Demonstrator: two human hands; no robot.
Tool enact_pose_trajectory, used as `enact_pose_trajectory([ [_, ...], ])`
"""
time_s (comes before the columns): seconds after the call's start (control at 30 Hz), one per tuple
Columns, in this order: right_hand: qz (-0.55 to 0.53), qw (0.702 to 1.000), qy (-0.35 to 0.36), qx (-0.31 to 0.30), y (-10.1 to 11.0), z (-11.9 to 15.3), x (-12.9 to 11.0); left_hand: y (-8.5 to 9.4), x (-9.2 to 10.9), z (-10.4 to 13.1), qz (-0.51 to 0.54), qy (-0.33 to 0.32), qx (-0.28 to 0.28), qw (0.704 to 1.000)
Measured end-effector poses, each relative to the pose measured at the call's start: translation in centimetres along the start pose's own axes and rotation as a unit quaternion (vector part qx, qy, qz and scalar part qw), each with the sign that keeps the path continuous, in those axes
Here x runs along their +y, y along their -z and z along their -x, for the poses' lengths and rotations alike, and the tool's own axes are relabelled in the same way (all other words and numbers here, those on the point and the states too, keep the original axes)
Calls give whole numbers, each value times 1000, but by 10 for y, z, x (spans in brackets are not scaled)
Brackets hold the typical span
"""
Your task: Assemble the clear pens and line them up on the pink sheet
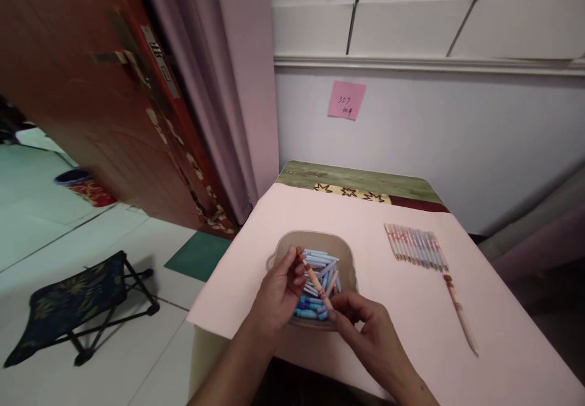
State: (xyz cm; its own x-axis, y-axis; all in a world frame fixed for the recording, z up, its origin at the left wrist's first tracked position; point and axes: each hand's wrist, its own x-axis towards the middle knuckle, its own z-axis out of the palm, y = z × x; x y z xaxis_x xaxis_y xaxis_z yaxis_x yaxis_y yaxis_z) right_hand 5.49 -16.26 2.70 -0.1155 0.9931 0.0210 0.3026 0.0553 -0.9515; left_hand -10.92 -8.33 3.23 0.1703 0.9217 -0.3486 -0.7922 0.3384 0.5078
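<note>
Both my hands hold one marker pen (316, 281) slantwise above a beige basket. My left hand (281, 284) pinches its brown upper end, and my right hand (365, 327) grips the pale lower end. Inside the basket (311, 237) lie several loose blue, light blue and pale markers (323, 270). Off to the right on the table, a row of clear-looking pens (415, 246) lies side by side. Just below that row, a single brown-and-cream marker (460, 314) lies at a slant, its pointed end toward me.
The table has a pale pink cover (219, 296) and stands against a white wall, where a pink note (346, 100) is stuck. A folding stool (77, 299) stands on the floor at left. Behind it are a brown door (105, 89) and a red bin (89, 189).
</note>
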Motion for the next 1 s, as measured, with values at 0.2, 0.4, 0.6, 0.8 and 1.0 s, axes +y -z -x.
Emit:
enact_pose_trajectory([
  [0.2,7,1000,-13,-1,-3,-1,5,-6,-5,8,-9,-5,9,1000],
  [0.4,6,1000,-14,0,-4,-1,6,-14,-9,16,-80,-58,16,995],
  [0.6,10,999,0,35,-7,3,4,-20,-14,24,-168,-114,25,979],
  [0.8,77,990,54,106,-3,6,0,-34,-12,35,-246,-128,15,961],
  [1.0,110,971,79,198,23,18,4,-45,-11,43,-311,-153,-9,938],
])
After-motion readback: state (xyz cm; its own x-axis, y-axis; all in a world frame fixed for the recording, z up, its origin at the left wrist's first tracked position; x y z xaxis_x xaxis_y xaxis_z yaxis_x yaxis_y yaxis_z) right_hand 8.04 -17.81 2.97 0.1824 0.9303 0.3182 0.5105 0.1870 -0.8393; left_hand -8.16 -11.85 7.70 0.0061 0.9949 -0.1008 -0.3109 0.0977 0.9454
